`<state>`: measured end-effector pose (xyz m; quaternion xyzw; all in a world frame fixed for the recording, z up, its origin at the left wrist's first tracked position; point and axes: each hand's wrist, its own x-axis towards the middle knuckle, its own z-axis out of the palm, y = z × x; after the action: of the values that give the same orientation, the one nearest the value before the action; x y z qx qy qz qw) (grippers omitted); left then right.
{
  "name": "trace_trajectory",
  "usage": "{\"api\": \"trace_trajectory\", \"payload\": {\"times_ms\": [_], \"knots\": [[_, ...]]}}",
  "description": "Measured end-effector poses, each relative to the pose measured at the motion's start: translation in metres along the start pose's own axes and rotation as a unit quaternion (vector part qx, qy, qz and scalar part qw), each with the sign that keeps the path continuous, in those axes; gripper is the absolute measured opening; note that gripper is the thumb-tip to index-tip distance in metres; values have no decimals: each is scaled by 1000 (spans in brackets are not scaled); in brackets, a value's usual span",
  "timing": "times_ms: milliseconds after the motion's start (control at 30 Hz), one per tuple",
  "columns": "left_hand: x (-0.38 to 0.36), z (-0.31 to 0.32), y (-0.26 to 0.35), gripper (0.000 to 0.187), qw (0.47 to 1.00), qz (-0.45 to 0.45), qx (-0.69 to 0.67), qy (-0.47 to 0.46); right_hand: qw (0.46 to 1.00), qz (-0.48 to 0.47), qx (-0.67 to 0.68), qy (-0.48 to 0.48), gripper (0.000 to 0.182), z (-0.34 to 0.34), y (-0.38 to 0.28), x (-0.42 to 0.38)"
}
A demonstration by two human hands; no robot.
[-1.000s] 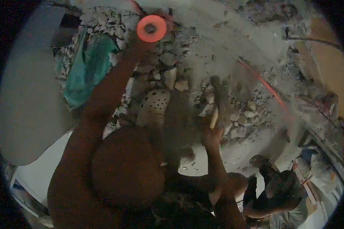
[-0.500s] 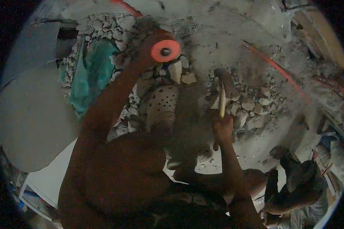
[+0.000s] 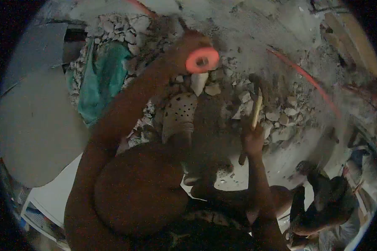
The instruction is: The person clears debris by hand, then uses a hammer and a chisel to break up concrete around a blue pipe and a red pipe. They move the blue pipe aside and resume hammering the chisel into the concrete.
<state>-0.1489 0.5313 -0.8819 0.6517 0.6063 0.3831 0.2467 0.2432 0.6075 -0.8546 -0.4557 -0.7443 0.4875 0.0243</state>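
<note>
My left hand (image 3: 192,44) is closed around a chisel with a round orange-red hand guard (image 3: 192,63); its metal striking end shows in the middle of the ring. The chisel's tip is hidden below the guard. Broken pieces of rubble lie just under it, with a pale pointed chunk (image 3: 199,83) closest. My right hand (image 3: 252,141) grips a hammer by its light wooden handle (image 3: 257,109). The dark hammer head (image 3: 254,78) is blurred and sits to the right of the guard, apart from it.
A perforated shoe (image 3: 180,113) on my foot stands close below the chisel. Rubble (image 3: 280,123) spreads to the right, near an orange hose-like line (image 3: 308,77). Green sheeting (image 3: 109,71) lies at left beside a grey board (image 3: 37,134). Dark gloves or shoes (image 3: 322,201) sit lower right.
My left hand has shifted right with the chisel. My right hand has also moved right, and the hammer now leans further to the right.
</note>
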Motion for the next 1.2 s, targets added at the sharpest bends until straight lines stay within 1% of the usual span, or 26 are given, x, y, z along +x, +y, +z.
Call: {"api": "trace_trajectory", "payload": {"times_ms": [33, 67, 100, 133, 167, 233, 267, 333, 367, 400, 433, 467, 500, 533, 567, 600, 667, 733, 800, 833, 900, 933, 1033, 1067, 1133, 1200], "knots": [[3, 2, -32, 43, 998, -39, -39, 0, 1000, 9, -7, -6, 26, -4, -7, -1], [3, -2, -52, 49, 998, -39, 25, 53, 997, 69, 32, -5, 20, -6, -18, -3], [7, -7, -57, 54, 996, -28, 73, 33, 989, 126, 72, -4, 23, -7, -22, -4], [11, -11, -62, 59, 993, -14, 120, 14, 989, 128, 73, 1, 23, -6, -10, -4], [16, -15, -67, 64, 986, 1, 166, -3, 999, 38, 11, 26, 23, -1, 12, -7], [0, 21, -52, 66, 995, -73, 33, 60, 996, -49, -47, 50, 23, 3, 27, -16], [-6, 36, -34, 61, 997, -13, -41, 60, 998, -18, -51, 44, 22, 2, 27, -17], [-12, 75, 14, 45, 994, 79, -45, -65, 998, 12, -51, 37, 22, 3, 29, -17], [-15, 91, 39, 40, 987, 81, -32, -138, 995, 81, -44, 36, 22, 3, 31, -18], [-19, 108, 64, 34, 974, 84, -18, -210, 992, 118, -39, 35, 23, 6, 34, -19], [-22, 108, 80, 34, 971, 71, -42, -223, 987, 154, -33, 34, 25, 9, 35, -20], [-24, 108, 95, 34, 968, 58, -65, -236, 991, 117, -49, 51, 29, 10, 34, -21], [-9, 86, 115, 31, 959, 9, -63, -276, 992, 80, -69, 70, 34, 6, 34, -22], [5, 67, 130, 29, 947, -39, -61, -313, 991, 86, -73, 71, 34, 0, 23, -21], [17, 53, 136, 29, 946, -38, -67, -314, 989, 137, -16, 50, 36, -5, 0, -19], [30, 39, 136, 30, 966, -23, -19, -256, 981, 188, 43, 32, 39, -8, -20, -18], [42, 34, 90, 31, 981, 16, 41, -191, 978, 200, 45, 39, 39, -15, -42, -17], [60, 38, 38, 32, 980, 44, 46, -190, 974, 215, 49, 48, 39, -17, -41, -19], [77, 42, 20, 31, 998, 55, 28, -26, 984, 168, 55, 26, 29, -15, -21, -19], [73, 56, 21, 31, 998, 53, 22, -26, 983, 173, 51, 25, 29, -13, -13, -24], [79, 80, 27, 29, 987, 96, 62, -110, 986, 159, 39, 35, 30, -12, -8, -23], [72, 83, 40, 34, 983, 129, 33, -124, 986, 156, 39, 36, 30, -12, -10, -22], [64, 104, 74, 38, 968, 186, -26, -165, 985, 157, 30, 69, 33, -11, -20, -24], [63, 108, 76, 38, 967, 190, -29, -170, 980, 176, 50, 77, 34, -10, -16, -26], [62, 111, 78, 47, 949, 142, 1, -282, 975, 194, 69, 86, 35, -7, -6, -29], [61, 106, 76, 44, 951, 154, 4, -268, 972, 202, 84, 89, 31, -4, 3, -30]]}}
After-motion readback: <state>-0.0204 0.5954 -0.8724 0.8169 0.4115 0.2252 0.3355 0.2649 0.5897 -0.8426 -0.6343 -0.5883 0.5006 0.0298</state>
